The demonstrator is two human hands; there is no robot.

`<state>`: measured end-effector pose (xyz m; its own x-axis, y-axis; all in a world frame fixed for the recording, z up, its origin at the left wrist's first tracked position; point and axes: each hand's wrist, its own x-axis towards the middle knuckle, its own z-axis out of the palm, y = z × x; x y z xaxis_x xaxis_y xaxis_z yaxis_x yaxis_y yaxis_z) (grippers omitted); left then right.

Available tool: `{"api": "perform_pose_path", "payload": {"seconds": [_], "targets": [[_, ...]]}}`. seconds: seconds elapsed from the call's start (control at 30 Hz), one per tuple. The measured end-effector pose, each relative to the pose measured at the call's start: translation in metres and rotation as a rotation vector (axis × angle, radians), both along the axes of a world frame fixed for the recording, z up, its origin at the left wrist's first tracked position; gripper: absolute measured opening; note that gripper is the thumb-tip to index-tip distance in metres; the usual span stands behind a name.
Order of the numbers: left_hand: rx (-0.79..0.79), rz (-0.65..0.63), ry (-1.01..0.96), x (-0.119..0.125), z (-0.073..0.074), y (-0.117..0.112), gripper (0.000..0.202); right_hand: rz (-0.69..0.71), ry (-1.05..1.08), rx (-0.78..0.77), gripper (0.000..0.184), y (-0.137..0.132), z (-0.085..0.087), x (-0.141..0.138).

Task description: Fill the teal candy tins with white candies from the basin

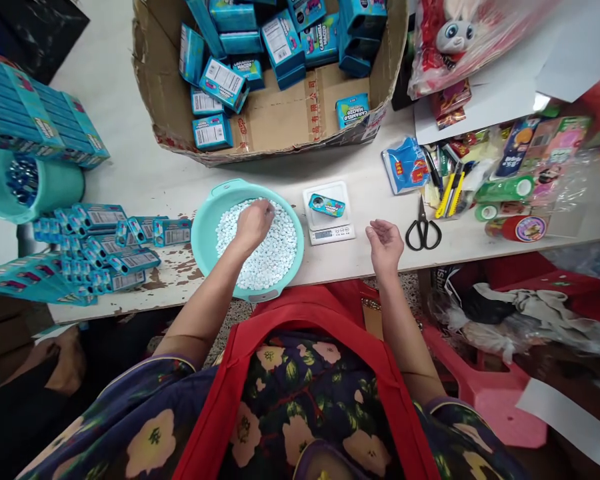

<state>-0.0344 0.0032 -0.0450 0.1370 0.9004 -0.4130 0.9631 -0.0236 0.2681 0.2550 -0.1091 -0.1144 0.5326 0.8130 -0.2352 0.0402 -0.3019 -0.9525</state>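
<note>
A teal basin (207, 220) full of small white candies (273, 257) sits at the table's near edge. My left hand (254, 223) is down in the candies, fingers curled together as if pinching some. To the right stands a small white scale (329, 213) with a little blue tin (327, 205) lying on its pan. My right hand (385, 243) rests on the table edge just right of the scale, palm up, fingers loosely cupped and apart, nothing visible in it.
A big cardboard box (280, 120) with several blue packets stands behind the basin. Flat blue cartons (95, 247) are piled at left beside a teal bucket (35, 187). Black scissors (423, 230), tape rolls and stationery lie at right. A pink stool (485, 393) is below.
</note>
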Motion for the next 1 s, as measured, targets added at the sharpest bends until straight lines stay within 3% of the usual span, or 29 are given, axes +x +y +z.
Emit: {"api": "perform_pose_path", "payload": {"seconds": [0.1,0.2,0.53,0.67,0.83,1.0], "targets": [[-0.176,-0.032,0.11,-0.017,-0.014,-0.023,0.029,0.019,-0.007,-0.007,0.038,0.001,0.0,-0.003],[-0.225,-0.037,0.119,-0.018,-0.017,-0.033,0.027,0.041,-0.009,-0.004,0.038,0.003,-0.001,-0.006],[-0.269,-0.054,0.133,-0.02,-0.013,-0.034,0.027,0.077,-0.02,-0.019,0.039,0.004,0.003,-0.018],[-0.144,0.005,0.025,-0.019,0.0,-0.031,0.022,0.085,-0.01,-0.011,0.037,0.011,0.008,-0.025],[0.097,-0.083,-0.325,0.021,0.022,-0.018,0.021,0.101,0.024,0.049,0.036,0.026,0.014,-0.034],[0.182,-0.113,-0.312,0.066,0.026,0.002,0.022,0.109,0.026,0.043,0.036,0.028,0.013,-0.033]]}}
